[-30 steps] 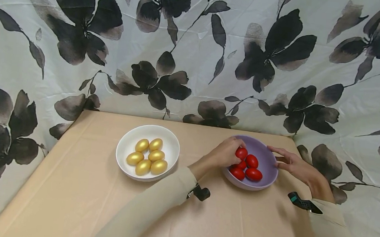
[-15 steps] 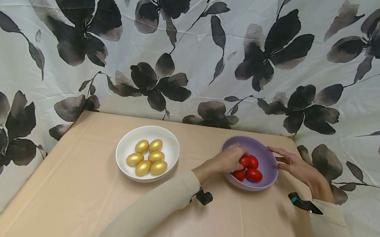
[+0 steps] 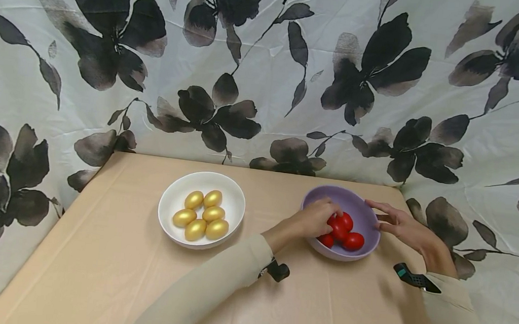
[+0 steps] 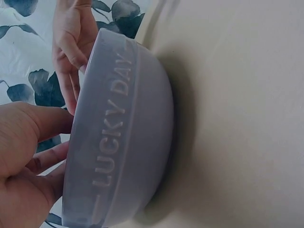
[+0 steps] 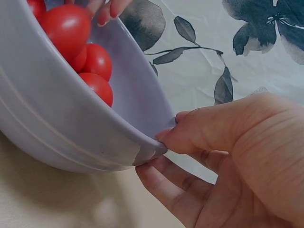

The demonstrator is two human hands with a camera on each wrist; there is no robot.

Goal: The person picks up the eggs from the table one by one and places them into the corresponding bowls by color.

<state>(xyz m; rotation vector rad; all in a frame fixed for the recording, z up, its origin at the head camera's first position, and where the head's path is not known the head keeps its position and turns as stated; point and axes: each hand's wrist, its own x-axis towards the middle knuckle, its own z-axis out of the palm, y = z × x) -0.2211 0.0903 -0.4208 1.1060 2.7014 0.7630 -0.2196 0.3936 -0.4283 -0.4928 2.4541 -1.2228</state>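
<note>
My left hand point(image 3: 314, 218) reaches into a purple bowl point(image 3: 367, 213), its fingers curled at a glossy red egg point(image 3: 338, 233) that it pinches. Several other red eggs point(image 3: 353, 241) lie below and around it. In the right wrist view the large red egg point(image 5: 66, 29) sits higher than the rest, with left fingertips behind it. My right hand point(image 5: 228, 156) pinches the bowl's rim at the right, thumb on the inner side and fingers beneath. The left wrist view shows the bowl's outside point(image 4: 118, 128) with raised "LUCKY DAY" lettering; the bowl's contents are hidden there.
A white bowl point(image 3: 166, 210) with several gold eggs point(image 3: 195, 229) stands to the left on the beige-covered table point(image 3: 110, 252). Behind the table hangs a white cloth point(image 3: 283, 92) with dark flowers. A black wrist device point(image 3: 278, 271) sits by the left cuff.
My left hand first moved a little right and deeper into the purple bowl. Since then a red egg has come forward at its fingers, and another has shifted right. The right hand stays on the rim.
</note>
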